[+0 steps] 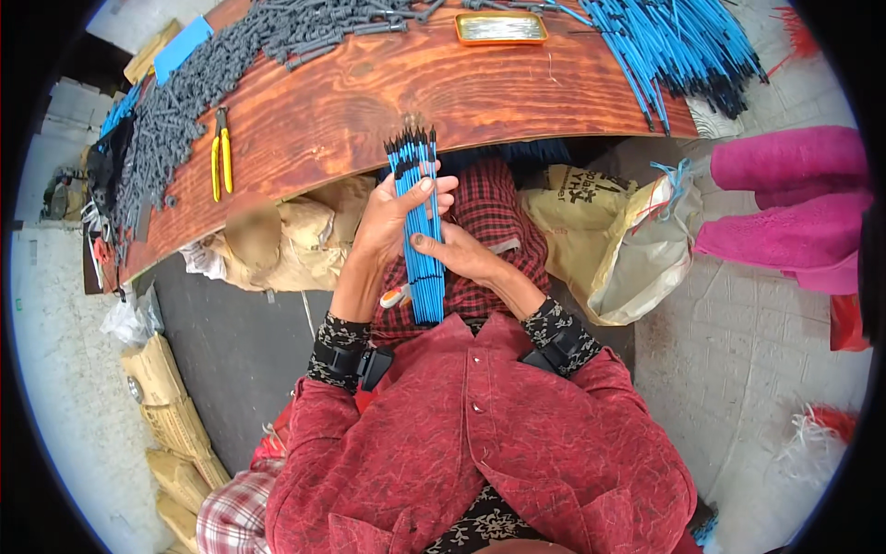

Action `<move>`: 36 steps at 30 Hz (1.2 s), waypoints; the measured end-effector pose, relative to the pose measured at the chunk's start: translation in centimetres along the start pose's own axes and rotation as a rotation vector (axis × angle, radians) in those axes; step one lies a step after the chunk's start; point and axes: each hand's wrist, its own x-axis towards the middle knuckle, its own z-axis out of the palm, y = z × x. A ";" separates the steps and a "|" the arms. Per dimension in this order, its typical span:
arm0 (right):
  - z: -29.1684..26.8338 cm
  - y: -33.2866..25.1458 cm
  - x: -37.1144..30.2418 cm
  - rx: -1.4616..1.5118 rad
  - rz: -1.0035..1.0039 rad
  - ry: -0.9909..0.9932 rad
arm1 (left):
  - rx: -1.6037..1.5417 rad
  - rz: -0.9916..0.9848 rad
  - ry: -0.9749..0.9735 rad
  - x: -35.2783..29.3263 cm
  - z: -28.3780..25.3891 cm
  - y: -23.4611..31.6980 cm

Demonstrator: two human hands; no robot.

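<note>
A bundle of thin blue rods with black tips [425, 285] stands nearly upright over my lap, its black ends toward the table. Dark bands cross it near the top and lower down. My left hand [389, 210] wraps round the upper part, thumb in front and fingertips showing at the right side. Lower on the right edge, my right hand [461, 254] grips the same bundle, thumb across its front; its other fingers are hidden behind.
On the curved wooden table [369, 102] lie yellow-handled pliers [221, 155], a heap of grey plastic parts [212, 69], an orange-rimmed tray [501, 30] and many loose blue rods [669, 46]. Beside my lap sits an opened sack [637, 254]; pink cloth [784, 222] is at right.
</note>
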 end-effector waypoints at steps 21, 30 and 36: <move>-2.8 -12.5 1.7 -0.654 -0.568 0.473 | 0.096 0.081 0.053 0.0 -0.6 -1.8; 0.2 -11.6 5.7 -1.344 -0.804 0.158 | 0.189 0.061 0.124 -1.3 -1.3 -2.3; 0.3 -10.9 5.2 -1.264 -0.750 0.212 | 0.104 -0.046 -0.009 -1.4 -2.6 -2.1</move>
